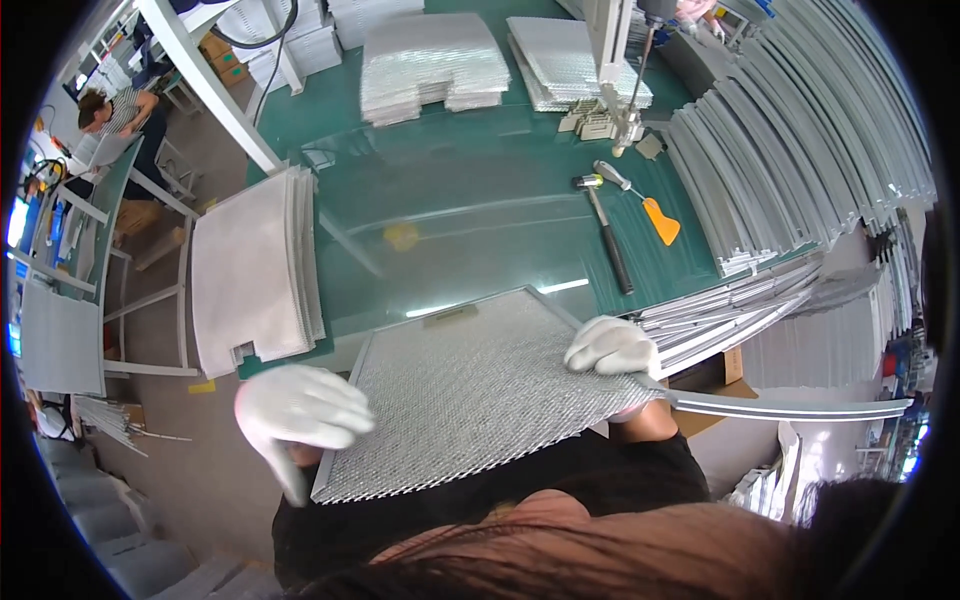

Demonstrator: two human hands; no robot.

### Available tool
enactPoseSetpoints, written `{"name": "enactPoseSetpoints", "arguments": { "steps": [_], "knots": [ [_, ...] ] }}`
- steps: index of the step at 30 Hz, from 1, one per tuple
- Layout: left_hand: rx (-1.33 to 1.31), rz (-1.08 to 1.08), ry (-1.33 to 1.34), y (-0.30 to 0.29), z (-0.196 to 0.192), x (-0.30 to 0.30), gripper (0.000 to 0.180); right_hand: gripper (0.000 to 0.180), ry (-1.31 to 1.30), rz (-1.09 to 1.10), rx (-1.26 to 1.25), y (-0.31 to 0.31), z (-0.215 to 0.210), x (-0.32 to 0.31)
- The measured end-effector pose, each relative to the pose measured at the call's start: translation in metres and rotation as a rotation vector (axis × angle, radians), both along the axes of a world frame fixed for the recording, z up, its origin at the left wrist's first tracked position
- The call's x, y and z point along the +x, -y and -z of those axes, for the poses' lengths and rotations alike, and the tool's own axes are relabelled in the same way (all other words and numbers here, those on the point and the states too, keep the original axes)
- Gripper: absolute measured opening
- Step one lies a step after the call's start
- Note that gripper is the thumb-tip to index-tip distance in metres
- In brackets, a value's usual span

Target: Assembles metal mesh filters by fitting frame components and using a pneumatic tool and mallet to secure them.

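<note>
- Dark hair and a black top fill the lower edge, closest to the camera.
- Left hand (300,412) in a white glove clamps the near left corner of a metal mesh filter panel (480,390), fingers curled over its frame.
- Right hand (612,347), also white-gloved, presses on the panel's right edge and closes around a long grey metal frame strip (790,407) that juts out to the right.
- Silvery expanded mesh in a thin metal frame, the panel lies flat at the near edge of a green worktable (460,190).
- Farther back on the table lie a hammer (605,230) and an orange-bladed scraper (645,205), well apart from the panel.
- Stacks of mesh sheets (432,62) sit at the far edge; bundled metal strips (800,140) fan along the right.
- A stack of white panels (255,270) rests on a rack to the left.
- Another person (115,115) sits at far left.
</note>
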State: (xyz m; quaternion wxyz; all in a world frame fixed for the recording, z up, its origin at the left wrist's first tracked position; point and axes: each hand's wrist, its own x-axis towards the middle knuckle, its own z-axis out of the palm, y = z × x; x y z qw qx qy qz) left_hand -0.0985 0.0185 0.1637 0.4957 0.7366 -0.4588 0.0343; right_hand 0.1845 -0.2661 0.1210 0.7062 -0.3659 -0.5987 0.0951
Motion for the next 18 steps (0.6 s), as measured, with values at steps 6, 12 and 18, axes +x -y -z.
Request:
{"name": "enactPoseSetpoints", "arguments": {
  "steps": [6, 12, 18],
  "knots": [
    [-0.476, -0.275, -0.441, 0.003, 0.033, 0.026, 0.044, 0.019, 0.068, -0.094, -0.031, 0.003, -0.001, 0.006],
    [0.412, -0.792, -0.299, 0.028, 0.080, 0.174, 0.024, 0.021, 0.068, -0.068, 0.002, 0.018, -0.001, 0.000],
    [0.491, -0.690, -0.616, 0.025, 0.129, 0.238, 0.029, 0.024, -0.018, -0.067, 0.065, 0.009, 0.014, 0.001]
  ]
}}
